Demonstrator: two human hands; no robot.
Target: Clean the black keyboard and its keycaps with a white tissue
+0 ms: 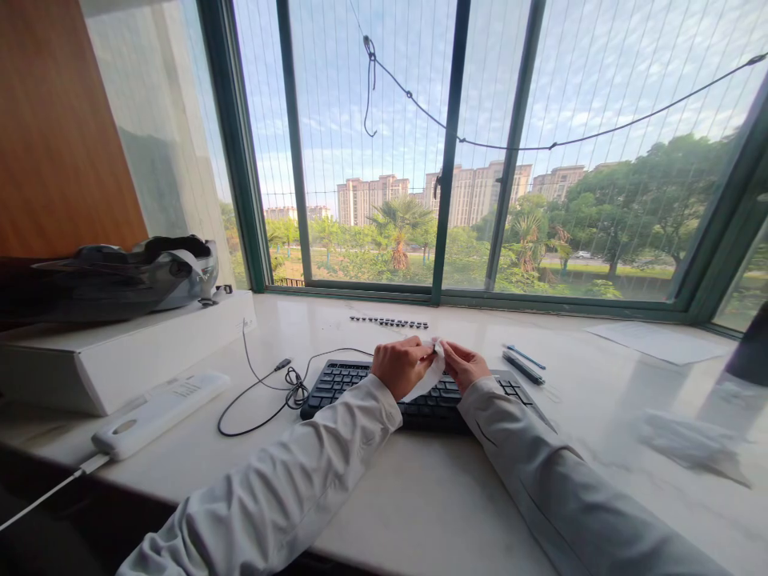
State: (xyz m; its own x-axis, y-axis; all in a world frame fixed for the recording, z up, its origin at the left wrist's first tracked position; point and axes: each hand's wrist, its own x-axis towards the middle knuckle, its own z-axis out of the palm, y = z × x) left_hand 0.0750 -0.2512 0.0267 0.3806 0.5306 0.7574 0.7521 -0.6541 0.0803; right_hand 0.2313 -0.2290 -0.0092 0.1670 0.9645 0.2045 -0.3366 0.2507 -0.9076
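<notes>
A white tissue (429, 382) is pinched between my two hands, above a black keyboard (337, 382) on the light marble-like sill. My left hand (401, 366) is closed, thumb and fingers gripping the tissue from the left. From the right, my right hand (466, 366) pinches it with the fingertips. A small dark thing, perhaps a keycap, shows at the top of the tissue, mostly covered by the fingers. Behind the hands, a row of small black keycaps (390, 322) lies on the sill. My hands and sleeves hide part of the keyboard.
A coiled black USB cable (296, 388) lies left of the keyboard. Farther left are a white power strip (162, 412) and a white box (138, 348) carrying dark bagged items. To the right are a pen (523, 368), a paper sheet (657, 342) and a plastic bag (690, 444).
</notes>
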